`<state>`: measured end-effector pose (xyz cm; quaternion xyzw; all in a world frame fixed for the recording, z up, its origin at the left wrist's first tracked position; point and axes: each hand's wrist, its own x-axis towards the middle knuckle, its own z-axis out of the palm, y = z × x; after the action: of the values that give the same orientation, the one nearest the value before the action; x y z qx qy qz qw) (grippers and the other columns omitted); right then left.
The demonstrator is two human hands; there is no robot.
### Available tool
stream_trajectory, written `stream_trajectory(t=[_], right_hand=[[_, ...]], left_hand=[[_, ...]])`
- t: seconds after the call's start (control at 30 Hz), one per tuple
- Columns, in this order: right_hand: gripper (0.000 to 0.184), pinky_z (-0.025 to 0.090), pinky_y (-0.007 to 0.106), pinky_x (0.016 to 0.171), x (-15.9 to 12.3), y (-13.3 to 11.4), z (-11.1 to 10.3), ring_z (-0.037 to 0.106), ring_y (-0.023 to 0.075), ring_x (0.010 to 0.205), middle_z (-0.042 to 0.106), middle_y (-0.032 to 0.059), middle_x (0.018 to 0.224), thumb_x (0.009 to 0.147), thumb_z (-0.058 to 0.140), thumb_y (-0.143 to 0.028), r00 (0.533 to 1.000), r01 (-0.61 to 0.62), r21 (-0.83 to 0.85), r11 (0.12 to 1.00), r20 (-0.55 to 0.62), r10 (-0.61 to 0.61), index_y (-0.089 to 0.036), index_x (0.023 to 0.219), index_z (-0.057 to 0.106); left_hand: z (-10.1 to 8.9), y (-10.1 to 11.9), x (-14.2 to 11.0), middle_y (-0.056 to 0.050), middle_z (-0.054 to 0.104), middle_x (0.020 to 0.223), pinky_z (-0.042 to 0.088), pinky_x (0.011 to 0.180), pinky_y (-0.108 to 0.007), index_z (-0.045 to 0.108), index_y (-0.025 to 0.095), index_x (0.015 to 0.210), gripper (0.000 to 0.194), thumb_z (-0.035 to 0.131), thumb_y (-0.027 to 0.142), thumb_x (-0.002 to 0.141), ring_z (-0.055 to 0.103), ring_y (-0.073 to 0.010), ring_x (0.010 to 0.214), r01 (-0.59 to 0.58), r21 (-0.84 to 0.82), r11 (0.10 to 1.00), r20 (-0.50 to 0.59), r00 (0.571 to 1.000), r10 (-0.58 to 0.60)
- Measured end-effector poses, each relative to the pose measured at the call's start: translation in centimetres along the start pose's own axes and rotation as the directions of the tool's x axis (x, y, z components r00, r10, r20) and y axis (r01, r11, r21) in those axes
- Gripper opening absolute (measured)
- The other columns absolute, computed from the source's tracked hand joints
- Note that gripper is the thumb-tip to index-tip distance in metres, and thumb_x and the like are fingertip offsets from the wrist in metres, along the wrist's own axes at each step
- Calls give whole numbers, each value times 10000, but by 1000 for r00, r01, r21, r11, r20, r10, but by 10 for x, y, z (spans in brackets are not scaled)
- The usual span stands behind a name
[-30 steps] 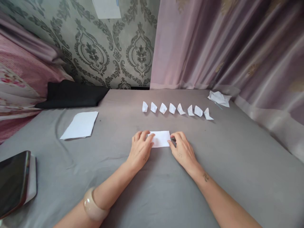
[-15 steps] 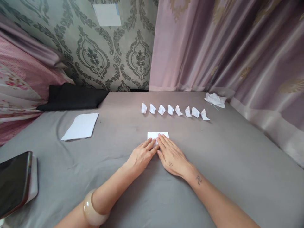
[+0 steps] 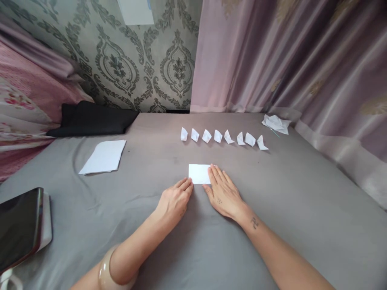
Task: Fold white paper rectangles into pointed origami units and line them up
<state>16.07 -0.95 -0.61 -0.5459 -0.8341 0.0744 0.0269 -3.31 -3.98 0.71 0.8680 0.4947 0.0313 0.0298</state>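
- Right hand (image 3: 223, 192) lies flat, fingers together and stretched out, palm down on the right part of the small white folded rectangle of paper (image 3: 198, 173). So the grip here is a flat press, not a pinch.
- Left hand (image 3: 174, 199) is flat on the grey bed sheet (image 3: 302, 209) too, fingers together, tips right at the paper's near left corner. Touching or just short of it, can't quite tell.
- What changed: half a second ago both hands sat side by side over the middle of the paper and hid most of it. Now they've slid apart and the left part of the rectangle shows bare. A second ago they were holding it at its two ends.
- My read: that looks like a crease being smoothed from the centre outward, and the fold looks set flat now.
- The paper lies mid-bed, straight in front of the person.
- Beyond it, a row of eight small white folded paper pieces (image 3: 223, 137) stands in a line, well apart from the hands.
- Far right, a pile of crumpled white paper scraps (image 3: 276, 123) by the pink curtain (image 3: 272, 56).
- Left, a stack of flat white sheets (image 3: 104, 156). A dark phone (image 3: 18, 227) lies near the left edge.
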Motion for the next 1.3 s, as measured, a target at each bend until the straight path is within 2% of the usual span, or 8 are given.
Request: stream_trajectory(t=[0.27,0.43,0.53,0.67,0.93,1.1,1.23,1.3], right_hand=[[587,201,422,1173,-1,22,-4,212,226,1432,247,125,1544,973,273,-400,999,32,49,998,-39,-30,-94,1473,296],[440,373,447,1088,0,40,-9,441,245,1313,378,69,1501,939,453,-352,975,184,175,967,-158,-157,-269,1370,473],[308,434,439,1029,1,42,-9,524,234,1224,501,75,1402,942,457,-252,931,300,117,947,-251,-264,-264,1212,604],[284,376,466,1068,5,37,-8,490,235,1255,577,107,1314,948,409,-142,879,376,-49,925,-296,-373,-191,1088,652],[281,430,402,987,5,18,-14,486,238,1199,584,111,1276,941,391,-104,843,315,-151,937,-408,-349,-159,1038,650],[323,418,403,989,-6,5,-22,480,239,1194,590,116,1260,929,360,-75,782,364,-98,926,-507,-361,-174,1072,632],[201,435,398,974,-10,2,-28,538,222,1126,632,96,1174,939,461,-217,786,368,246,897,-597,-158,-212,1081,603],[266,468,388,942,-8,2,-29,584,212,1061,647,96,1125,910,531,-326,821,301,548,780,-566,81,-220,1153,558]], left_hand=[[-8,2,3,-111,651,1153,524,838,-297,621,151,986,275,416,57,829,588,-223,1098,120,-20,993,7,993,-120],[0,-6,11,-73,666,923,498,734,-316,604,170,936,228,414,88,840,598,-216,865,145,-85,986,-167,973,-158],[5,-9,15,-71,652,911,476,742,-316,610,180,1016,242,404,147,894,576,-208,839,118,-125,985,-268,952,-148],[9,-11,18,-91,601,920,462,775,-338,658,181,953,266,406,266,941,534,-206,820,76,-163,984,-289,950,-121],[9,-10,19,-113,623,1192,382,924,-409,585,192,1183,280,464,280,946,511,-258,1118,-22,-102,995,-457,889,-27],[-1,-2,16,-56,721,1036,353,936,-370,612,217,1146,254,441,192,960,624,-179,989,-182,-177,967,-520,852,65],[-8,5,14,-51,726,919,405,839,-327,705,211,959,204,509,253,924,637,-179,860,-147,-530,835,-495,853,-164],[-9,8,15,-56,712,868,437,754,-291,733,198,872,218,569,341,883,626,-180,802,-67,-814,578,-347,854,-389]])
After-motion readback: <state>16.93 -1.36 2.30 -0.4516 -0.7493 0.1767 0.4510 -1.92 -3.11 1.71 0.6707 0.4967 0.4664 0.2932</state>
